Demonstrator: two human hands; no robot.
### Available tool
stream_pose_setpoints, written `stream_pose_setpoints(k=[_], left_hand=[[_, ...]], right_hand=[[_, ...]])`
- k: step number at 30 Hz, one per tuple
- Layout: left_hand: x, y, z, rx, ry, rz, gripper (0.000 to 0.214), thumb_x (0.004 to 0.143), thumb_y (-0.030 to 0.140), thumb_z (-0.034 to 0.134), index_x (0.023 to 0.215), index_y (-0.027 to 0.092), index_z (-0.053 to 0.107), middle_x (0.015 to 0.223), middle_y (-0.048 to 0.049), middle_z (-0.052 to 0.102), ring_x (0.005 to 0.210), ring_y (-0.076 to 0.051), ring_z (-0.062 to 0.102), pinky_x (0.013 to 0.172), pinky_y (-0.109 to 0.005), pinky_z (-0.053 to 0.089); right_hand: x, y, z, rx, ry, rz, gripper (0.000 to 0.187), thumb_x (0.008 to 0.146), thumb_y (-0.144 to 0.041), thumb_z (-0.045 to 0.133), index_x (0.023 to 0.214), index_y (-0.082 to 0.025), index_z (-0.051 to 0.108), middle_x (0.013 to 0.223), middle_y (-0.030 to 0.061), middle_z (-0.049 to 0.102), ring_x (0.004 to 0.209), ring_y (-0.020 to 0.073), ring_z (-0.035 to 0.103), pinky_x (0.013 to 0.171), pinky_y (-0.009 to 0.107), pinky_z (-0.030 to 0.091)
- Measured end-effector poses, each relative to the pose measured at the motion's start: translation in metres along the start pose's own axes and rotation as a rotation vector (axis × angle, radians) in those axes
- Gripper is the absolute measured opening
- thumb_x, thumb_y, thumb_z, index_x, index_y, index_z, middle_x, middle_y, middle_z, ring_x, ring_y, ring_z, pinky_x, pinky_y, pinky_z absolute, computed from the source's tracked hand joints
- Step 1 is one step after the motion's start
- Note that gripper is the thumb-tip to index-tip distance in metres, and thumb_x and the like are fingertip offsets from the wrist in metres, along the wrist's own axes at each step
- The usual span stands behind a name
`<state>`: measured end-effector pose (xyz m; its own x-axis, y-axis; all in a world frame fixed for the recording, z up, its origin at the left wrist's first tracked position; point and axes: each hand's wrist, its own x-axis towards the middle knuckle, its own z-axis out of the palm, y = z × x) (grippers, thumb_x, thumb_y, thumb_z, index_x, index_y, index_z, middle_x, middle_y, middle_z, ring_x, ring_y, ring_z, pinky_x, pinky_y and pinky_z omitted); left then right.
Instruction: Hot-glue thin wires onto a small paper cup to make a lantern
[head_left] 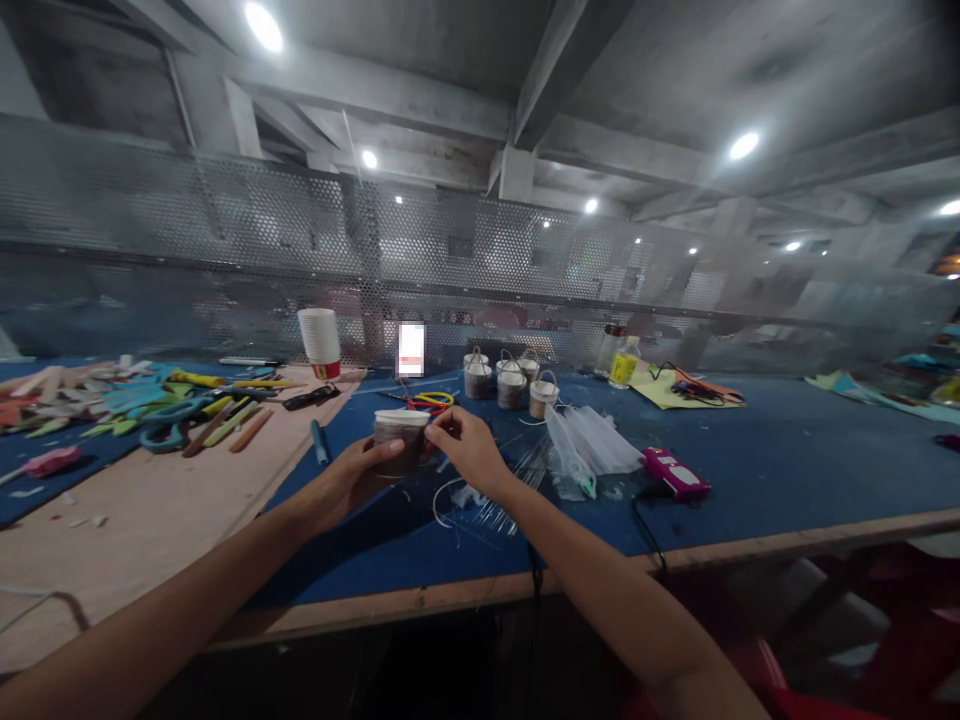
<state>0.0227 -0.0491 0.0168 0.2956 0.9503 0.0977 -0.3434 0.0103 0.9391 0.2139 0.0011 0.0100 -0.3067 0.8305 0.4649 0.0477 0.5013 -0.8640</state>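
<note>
Blue covers much of the surface (780, 460). Between its near and far edges, the left hand (351, 472) grips a white-rimmed brown cup (400, 445); the right hand (472, 450) pinches fingertips together beside it; handled buckets (512, 390) stand toward the far edge.

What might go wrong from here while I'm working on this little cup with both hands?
The left hand grips the cup while the right hand works at its side, so a hard tug might twist it loose. The right forearm passes close to loose thin wires and could scatter them. A black cord at the table edge might get snagged.
</note>
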Motion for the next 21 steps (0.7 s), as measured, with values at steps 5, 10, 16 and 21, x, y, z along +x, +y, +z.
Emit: stream_pose_setpoints(k=[5, 10, 16, 21], left_hand=[[-0.0015, 0.0016, 0.0005, -0.005, -0.035, -0.008, 0.03, 0.088, 0.027, 0.075, 0.116, 0.015, 0.081, 0.115, -0.0142, 0.081, 0.106, -0.028, 0.074, 0.095, -0.037, 0.055], [-0.0033, 0.0038, 0.0025, 0.015, -0.044, -0.015, 0.032, 0.091, 0.027, 0.072, 0.118, 0.013, 0.08, 0.117, -0.0152, 0.08, 0.106, -0.029, 0.073, 0.094, -0.035, 0.056], [-0.0052, 0.0054, 0.0021, 0.011, -0.039, -0.016, 0.034, 0.09, 0.031, 0.074, 0.119, 0.015, 0.081, 0.122, -0.0147, 0.08, 0.113, -0.03, 0.072, 0.101, -0.037, 0.054], [-0.0032, 0.004, -0.0025, -0.031, -0.01, -0.033, 0.033, 0.093, 0.032, 0.069, 0.119, 0.015, 0.081, 0.126, -0.0147, 0.079, 0.123, -0.033, 0.069, 0.105, -0.041, 0.053]], right_hand=[[0.0004, 0.0006, -0.0004, -0.016, 0.01, -0.007, 0.014, 0.088, -0.034, 0.067, 0.084, -0.022, 0.06, 0.076, -0.0013, 0.07, 0.075, 0.0176, 0.068, 0.078, 0.031, 0.054], [0.0023, -0.0007, -0.0009, 0.018, 0.004, 0.044, 0.014, 0.088, -0.032, 0.068, 0.082, -0.022, 0.06, 0.073, -0.0018, 0.07, 0.073, 0.0167, 0.068, 0.079, 0.031, 0.055], [0.0057, 0.0053, -0.0006, 0.131, -0.014, 0.111, 0.025, 0.085, -0.043, 0.074, 0.084, -0.022, 0.062, 0.078, 0.0004, 0.071, 0.075, 0.0187, 0.071, 0.076, 0.03, 0.056], [0.0046, 0.0058, -0.0008, 0.133, -0.01, 0.035, 0.027, 0.084, -0.046, 0.075, 0.089, -0.021, 0.064, 0.081, 0.0002, 0.072, 0.075, 0.0179, 0.071, 0.078, 0.03, 0.056]])
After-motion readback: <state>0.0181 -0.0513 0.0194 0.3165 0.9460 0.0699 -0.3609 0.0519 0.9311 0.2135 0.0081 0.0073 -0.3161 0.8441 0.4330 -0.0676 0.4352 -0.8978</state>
